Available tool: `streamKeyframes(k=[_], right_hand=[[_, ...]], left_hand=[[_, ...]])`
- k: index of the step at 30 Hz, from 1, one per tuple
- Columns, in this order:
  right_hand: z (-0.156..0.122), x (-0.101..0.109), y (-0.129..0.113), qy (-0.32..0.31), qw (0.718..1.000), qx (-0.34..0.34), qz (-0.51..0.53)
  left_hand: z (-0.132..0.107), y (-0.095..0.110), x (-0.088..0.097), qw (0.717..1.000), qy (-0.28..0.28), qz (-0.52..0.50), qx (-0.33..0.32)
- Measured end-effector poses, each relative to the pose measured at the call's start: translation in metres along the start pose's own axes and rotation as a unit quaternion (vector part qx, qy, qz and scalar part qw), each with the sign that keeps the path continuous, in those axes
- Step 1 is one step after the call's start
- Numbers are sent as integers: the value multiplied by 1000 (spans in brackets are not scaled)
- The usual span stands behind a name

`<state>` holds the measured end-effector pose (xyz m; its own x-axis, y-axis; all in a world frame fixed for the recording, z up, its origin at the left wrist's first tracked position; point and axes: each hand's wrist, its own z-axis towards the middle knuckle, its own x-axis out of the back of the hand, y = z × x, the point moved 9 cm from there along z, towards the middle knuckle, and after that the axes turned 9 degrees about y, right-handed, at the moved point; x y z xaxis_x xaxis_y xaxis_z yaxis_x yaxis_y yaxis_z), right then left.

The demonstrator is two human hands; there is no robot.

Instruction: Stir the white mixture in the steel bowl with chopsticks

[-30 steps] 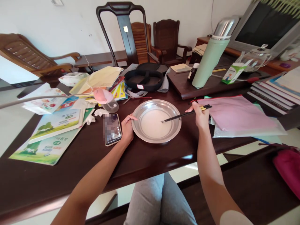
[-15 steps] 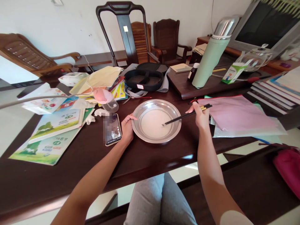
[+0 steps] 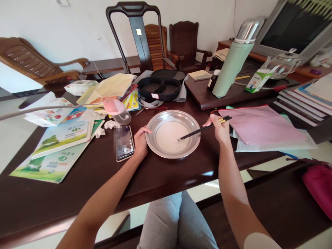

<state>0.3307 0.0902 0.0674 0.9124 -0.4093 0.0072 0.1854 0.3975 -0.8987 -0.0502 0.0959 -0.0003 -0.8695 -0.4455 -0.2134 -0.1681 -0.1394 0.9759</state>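
A round shallow metal basin stands on the dark wooden table in front of me, with a whitish liquid or paste covering its bottom. My left hand grips the basin's left rim, thumb over the edge and the other fingers partly hidden below. Black chopsticks with gold bands are held in my right hand, slanting down to the left. Their tips dip into the white contents near the basin's middle. A phone lies just left of my left hand.
Left of the phone are crumpled tissues, a pink-lidded cup and workbooks. An open black case sits behind the basin. At right lie a pink pouch and a book stack; a green thermos stands on a raised board.
My right hand and the chopsticks have shifted slightly left, the tips moving a little left and down within the white contents. My left hand and the basin stay in place.
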Motion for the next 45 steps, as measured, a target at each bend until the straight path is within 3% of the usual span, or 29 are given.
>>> streamKeyframes(k=[3,5,10,12,16,18,20,24,26,30,32,39,45], right_hand=[[-10,-24,-4,-96,995,0,-1],[-11,-28,-6,-106,994,14,-13],[1,3,0,29,999,19,-27],[3,9,2,45,999,8,-11],[-7,-19,-1,-82,997,-7,-4],[-12,-29,-5,-115,993,5,-12],[-9,-25,-6,-91,995,21,-26],[2,6,-2,41,999,22,-27],[2,11,0,55,998,7,-11],[-7,-16,-4,-67,998,1,-1],[-10,-25,-8,-99,995,17,-13],[2,10,-1,56,998,26,-16],[-10,-24,-6,-91,996,21,-17]], left_hand=[[0,0,-1,1000,-5,-3,4],[0,0,-2,1000,-6,-7,6],[0,0,-1,1000,-3,0,3],[0,-1,-1,1000,-3,1,5],[0,-2,-1,1000,-5,3,9],[0,-2,-1,1000,-7,3,12],[0,-2,-1,1000,-7,1,12],[-1,0,-2,1000,-7,-1,7],[-1,0,-1,1000,-5,0,6],[-1,0,-1,1000,-4,6,9],[-1,-1,-1,1000,-3,3,10],[-2,0,-2,1000,-8,-9,9],[-1,1,-2,1000,-4,-9,7]])
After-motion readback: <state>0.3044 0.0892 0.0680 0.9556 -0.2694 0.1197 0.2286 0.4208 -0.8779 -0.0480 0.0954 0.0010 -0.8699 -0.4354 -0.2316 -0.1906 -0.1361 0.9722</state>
